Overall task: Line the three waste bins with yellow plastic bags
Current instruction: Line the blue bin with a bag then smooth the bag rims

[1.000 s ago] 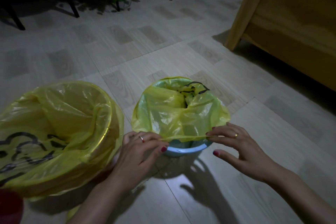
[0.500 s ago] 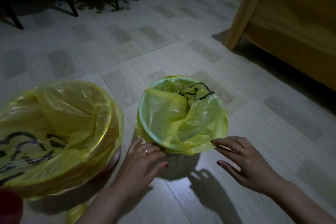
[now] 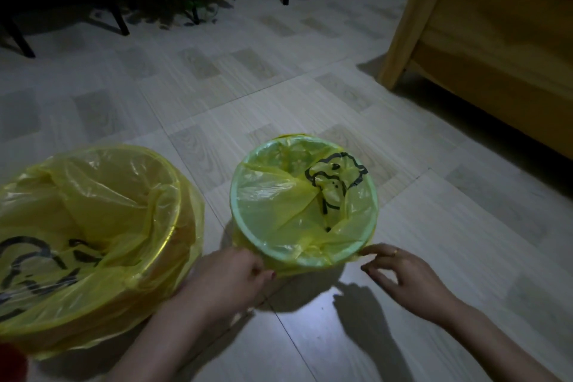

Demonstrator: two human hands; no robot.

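I am looking down at a pale tiled floor in dim light, with the small bin [image 3: 304,259] as my landmark, just ahead of my hands. Its pale green rim shows through a yellow bag [image 3: 279,201] that is folded over the rim all the way round as far as I can see, with a black cartoon outline printed on the plastic inside. The bag's middle sags in loose creases and has not been pushed down to the bottom.

My left hand [image 3: 229,279] is at the near left side of this bin, fingers curled against the bag's overhanging skirt — it seems to be pinching the plastic, though the fingertips are partly hidden. My right hand [image 3: 400,273] is at the near right side, thumb and forefinger pinching the bag's edge where it hangs below the rim.

To the left of the small bin, close beside it, stands a larger bin [image 3: 102,298] already wrapped in its own yellow bag [image 3: 102,195].

So I judge two bins lined, this one needing only a final tug. A third bin is not in view — only a red sliver [image 3: 11,363] far left of the small bin, which I cannot identify.
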